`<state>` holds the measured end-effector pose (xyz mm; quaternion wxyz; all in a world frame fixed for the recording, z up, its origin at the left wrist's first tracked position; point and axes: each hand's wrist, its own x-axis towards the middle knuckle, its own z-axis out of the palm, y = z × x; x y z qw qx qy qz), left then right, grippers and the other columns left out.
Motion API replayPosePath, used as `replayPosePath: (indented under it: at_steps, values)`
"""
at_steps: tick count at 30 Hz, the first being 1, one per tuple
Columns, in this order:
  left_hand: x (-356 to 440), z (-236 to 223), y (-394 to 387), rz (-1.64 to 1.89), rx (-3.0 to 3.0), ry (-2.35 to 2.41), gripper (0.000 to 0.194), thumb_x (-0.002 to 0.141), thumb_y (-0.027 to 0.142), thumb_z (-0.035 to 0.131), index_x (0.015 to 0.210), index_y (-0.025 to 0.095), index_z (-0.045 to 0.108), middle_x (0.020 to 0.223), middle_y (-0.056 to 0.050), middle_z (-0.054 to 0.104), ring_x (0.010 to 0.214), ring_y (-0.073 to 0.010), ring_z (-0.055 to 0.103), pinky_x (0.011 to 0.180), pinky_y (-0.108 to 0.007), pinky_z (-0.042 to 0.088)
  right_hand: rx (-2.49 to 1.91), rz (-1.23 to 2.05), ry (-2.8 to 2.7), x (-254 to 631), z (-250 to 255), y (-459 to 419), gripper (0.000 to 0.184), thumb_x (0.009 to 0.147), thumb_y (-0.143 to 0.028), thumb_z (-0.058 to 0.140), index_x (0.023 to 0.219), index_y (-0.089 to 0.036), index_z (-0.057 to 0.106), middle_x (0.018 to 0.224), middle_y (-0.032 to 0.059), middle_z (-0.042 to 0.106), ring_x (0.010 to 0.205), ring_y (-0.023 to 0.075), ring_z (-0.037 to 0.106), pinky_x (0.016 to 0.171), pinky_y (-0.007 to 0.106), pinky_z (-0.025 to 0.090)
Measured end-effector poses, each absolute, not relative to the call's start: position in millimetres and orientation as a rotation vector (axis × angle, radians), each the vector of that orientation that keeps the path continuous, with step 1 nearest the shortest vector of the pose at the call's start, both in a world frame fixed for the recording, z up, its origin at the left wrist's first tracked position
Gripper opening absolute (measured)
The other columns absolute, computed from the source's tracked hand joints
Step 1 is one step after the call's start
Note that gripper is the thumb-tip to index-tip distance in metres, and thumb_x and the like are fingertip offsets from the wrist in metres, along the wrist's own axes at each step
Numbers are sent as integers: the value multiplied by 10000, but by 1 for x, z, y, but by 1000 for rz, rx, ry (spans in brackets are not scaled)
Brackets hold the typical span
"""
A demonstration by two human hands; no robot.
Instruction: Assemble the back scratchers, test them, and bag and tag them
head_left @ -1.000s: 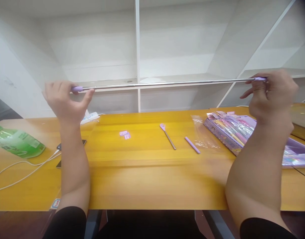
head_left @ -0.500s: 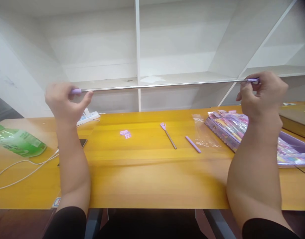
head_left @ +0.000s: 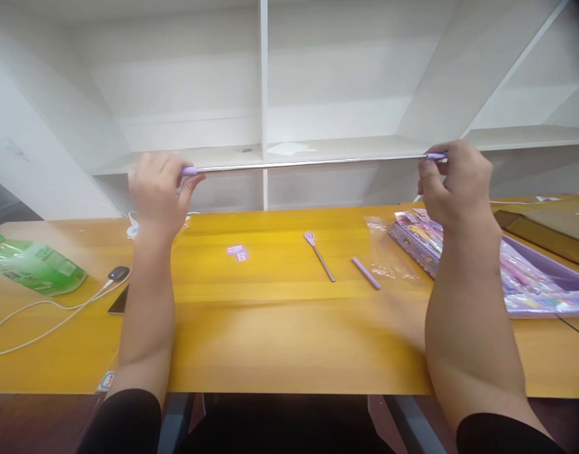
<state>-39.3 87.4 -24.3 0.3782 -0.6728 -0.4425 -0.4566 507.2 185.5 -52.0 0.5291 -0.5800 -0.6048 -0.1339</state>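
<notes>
A thin silver telescopic rod with purple ends stretches level above the desk between my hands. My left hand is closed round its left purple end, the thumb pointing along the rod. My right hand pinches the right purple end between thumb and fingers. Below the rod, a small purple hand-shaped scratcher head on a metal stem lies on the yellow desk. Beside it rests a loose purple tube. Small pink-and-purple printed cards lie further left.
At left are a green-capped bottle on its side, a white cable and a dark phone. Right of the tube lie a clear plastic wrapper and a purple box of packaged items. White shelves stand behind.
My hands have come closer together, the left moving right and the right moving left. The rod between them is now shorter. The things on the desk have stayed put.
</notes>
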Motion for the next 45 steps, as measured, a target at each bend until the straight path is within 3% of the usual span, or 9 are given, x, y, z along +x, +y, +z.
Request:
replayPosePath:
  at_steps: [6, 10, 13, 16, 20, 30, 35, 45]
  values:
    - [-31, -24, 78, -1156, -1789, -1171, 507, 1091, 750, 470, 1050, 315, 728, 933, -87, 724, 1035, -322, 653, 901, -476, 437, -1356, -378, -1516, 510, -63, 167, 182, 965, -125, 567, 1068, -256, 640, 586, -49, 511, 574, 177, 544, 815, 402, 444]
    - [-7, -28, 72, -1140, -1880, -1232, 508, 1138, 675, 398, 1178, 302, 740, 1054, -110, 732, 1112, -338, 648, 979, -484, 420, -1229, -457, -1589, 507, -62, 159, 170, 1024, -291, 495, 1029, -254, 661, 796, 43, 591, 615, 166, 506, 770, 382, 425]
    - [21, -36, 68, -1141, -1881, -1272, 450, 1159, 593, 415, 1193, 291, 747, 1033, -117, 723, 1091, -341, 640, 970, -486, 411, -1130, -553, -1682, 484, -60, 150, 251, 1033, -371, 458, 960, -246, 663, 910, 101, 632, 726, 184, 527, 748, 357, 415]
    - [44, -45, 65, -1122, -1865, -1261, 404, 1180, 507, 420, 1163, 302, 767, 984, -112, 723, 1025, -318, 620, 924, -476, 392, -1071, -619, -1778, 445, -64, 136, 301, 1071, -337, 427, 1011, -239, 705, 905, 91, 662, 820, 195, 545, 735, 327, 375]
    - [52, -49, 65, -1179, -1809, -1175, 356, 1179, 445, 460, 1119, 311, 784, 912, -94, 702, 948, -299, 575, 856, -465, 362, -1113, -610, -1799, 402, -70, 119, 342, 1133, -324, 394, 1122, -264, 731, 942, 58, 665, 778, 183, 523, 683, 305, 301]
    - [83, -60, 47, -1232, -1898, -1031, 321, 1181, 402, 483, 1118, 296, 779, 882, -70, 698, 855, -255, 513, 787, -433, 343, -1020, -708, -1908, 355, -62, 60, 310, 1084, -177, 475, 1154, -280, 759, 882, 31, 615, 688, 161, 388, 641, 313, 234]
    - [87, -62, 47, -1201, -1951, -993, 301, 1182, 382, 491, 1095, 296, 767, 861, -50, 695, 841, -244, 497, 784, -411, 309, -1072, -640, -1979, 339, -65, 48, 418, 1039, -93, 422, 1214, -303, 739, 915, 24, 647, 653, 154, 384, 641, 318, 248]
    - [85, -61, 46, -1192, -1960, -1025, 314, 1175, 435, 500, 1123, 299, 779, 856, -59, 671, 866, -253, 528, 805, -413, 332, -1037, -645, -2031, 348, -62, 52, 404, 1023, -95, 420, 1223, -287, 713, 880, 21, 629, 617, 145, 339, 611, 318, 225]
